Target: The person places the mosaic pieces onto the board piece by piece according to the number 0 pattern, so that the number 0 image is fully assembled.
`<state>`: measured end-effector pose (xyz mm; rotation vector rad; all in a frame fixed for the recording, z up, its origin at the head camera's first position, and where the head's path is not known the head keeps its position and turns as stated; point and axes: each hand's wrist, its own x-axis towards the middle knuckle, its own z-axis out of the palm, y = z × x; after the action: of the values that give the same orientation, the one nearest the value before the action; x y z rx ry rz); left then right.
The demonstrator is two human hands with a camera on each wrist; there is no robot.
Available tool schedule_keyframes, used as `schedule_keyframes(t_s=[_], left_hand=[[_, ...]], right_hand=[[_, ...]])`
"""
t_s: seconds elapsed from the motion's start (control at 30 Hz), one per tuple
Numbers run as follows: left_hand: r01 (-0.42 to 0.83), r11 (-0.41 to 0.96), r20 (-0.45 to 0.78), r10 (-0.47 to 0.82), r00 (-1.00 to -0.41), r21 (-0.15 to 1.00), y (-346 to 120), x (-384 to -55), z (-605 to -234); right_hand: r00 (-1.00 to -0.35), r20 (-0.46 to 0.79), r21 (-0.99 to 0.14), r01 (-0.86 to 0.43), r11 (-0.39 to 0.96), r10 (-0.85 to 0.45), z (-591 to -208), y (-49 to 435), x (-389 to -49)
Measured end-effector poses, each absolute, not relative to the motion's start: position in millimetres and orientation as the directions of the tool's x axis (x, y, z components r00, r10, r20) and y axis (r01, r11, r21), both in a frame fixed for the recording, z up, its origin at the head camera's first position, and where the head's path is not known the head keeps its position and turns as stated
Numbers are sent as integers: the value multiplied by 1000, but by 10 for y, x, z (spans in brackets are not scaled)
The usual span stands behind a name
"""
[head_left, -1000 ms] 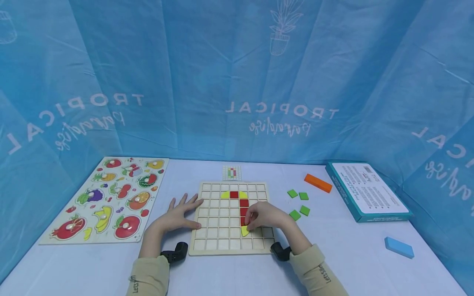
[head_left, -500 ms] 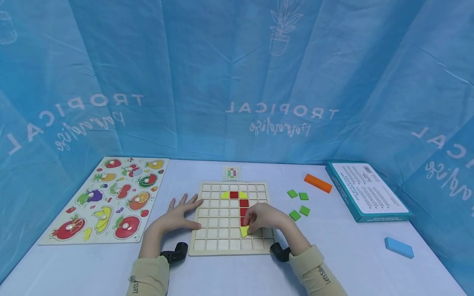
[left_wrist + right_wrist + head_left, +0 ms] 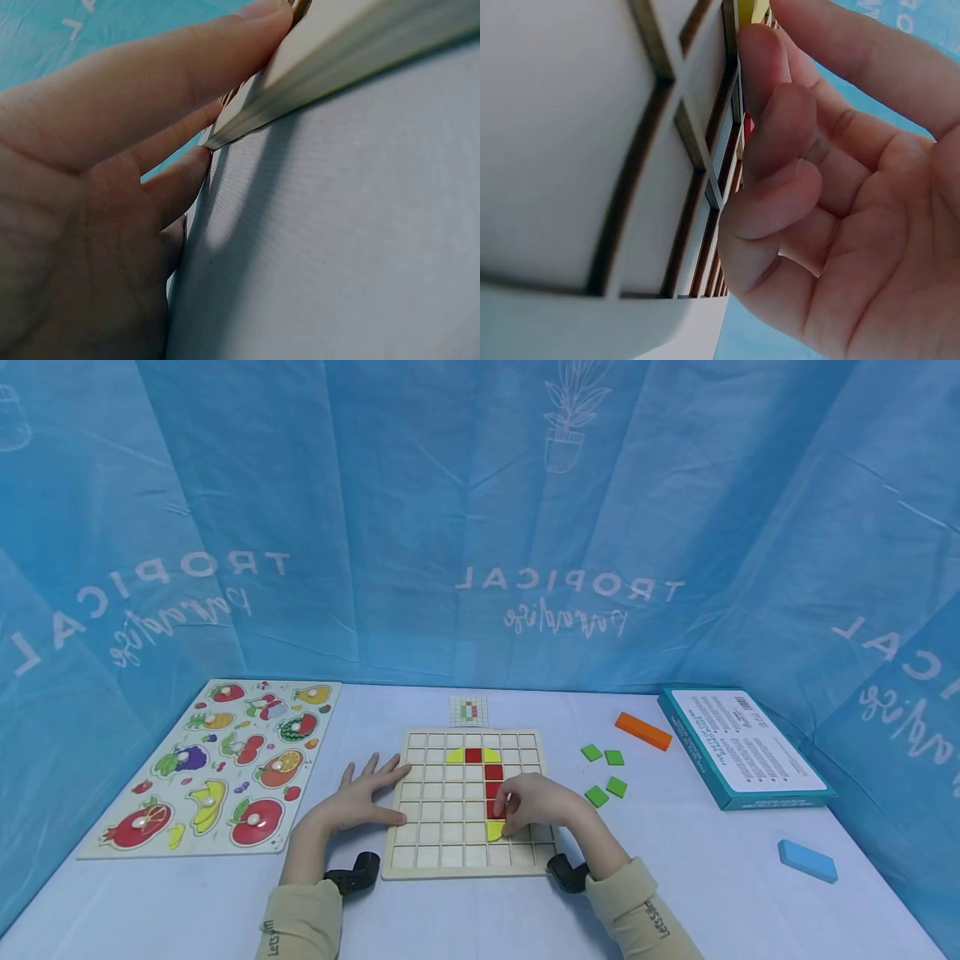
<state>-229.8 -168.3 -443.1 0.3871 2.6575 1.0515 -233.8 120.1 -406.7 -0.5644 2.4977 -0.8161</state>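
Yellow piece turns straighter in its cell under the red column.
Half a second ago the yellow piece sits askew with a corner poking down; now its edges run nearly true with the cell below the three red squares, so placing it looks nearly done, though whether it lies fully flat cannot be told. The right hand is curled, its thumb and forefinger pinching the piece at its right side; the right wrist view shows just a yellow sliver between those fingers, the other fingers folded near the board. The left hand keeps its fingers spread, tips on the board's left edge.
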Motion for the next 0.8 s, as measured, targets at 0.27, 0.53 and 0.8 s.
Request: schedule_keyframes(t_s=[0.27, 0.53, 0.8], left_hand=[[150, 695, -141, 342, -929, 703, -1687, -2297, -4429], [149, 694, -140, 342, -929, 704, -1688, -2302, -4435], [152, 696, -136, 340, -931, 702, -1686, -2300, -4436]], right_hand=[[-808, -274, -658, -238, 715, -521, -4039, 1227, -2336], [-763, -288, -689, -255, 679, -579, -4034, 1245, -2344], [-676, -286, -690, -346, 635, -679, -4036, 1231, -2358]])
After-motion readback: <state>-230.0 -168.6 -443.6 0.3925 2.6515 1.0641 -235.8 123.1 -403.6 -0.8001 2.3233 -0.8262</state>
